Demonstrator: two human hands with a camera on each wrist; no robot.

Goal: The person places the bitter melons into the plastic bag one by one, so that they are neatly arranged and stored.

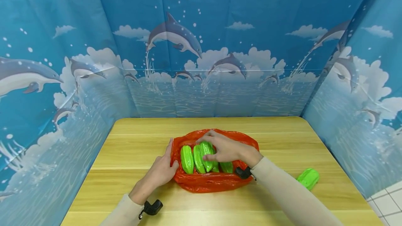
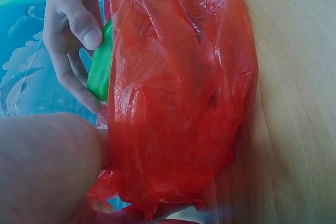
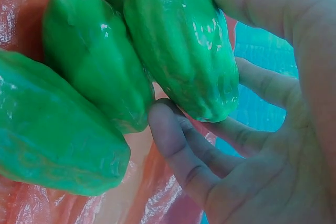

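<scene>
A red plastic bag [image 1: 216, 184] lies spread on the table with its mouth facing up, several glossy green ribbed gourds [image 1: 187, 159] side by side inside. At the bag's left edge, my left hand [image 1: 159, 171] holds the rim, thumb over it and index finger pointing forward along the outside. My right hand [image 1: 226, 149] reaches over the bag and grips one ribbed gourd [image 3: 181, 45] on top of the others, thumb on one side and fingers round the other. In the left wrist view, the bag wall [image 2: 173, 93] hides most of that gourd's neighbours.
Another green gourd [image 1: 309, 178] lies on the wooden table [image 1: 141, 128] at the right, beyond the right sleeve [image 1: 289, 187]. Blue dolphin-print curtains [image 1: 216, 93] stand behind the table and along both sides. White floor tiles [image 1: 387, 201] show at the lower right.
</scene>
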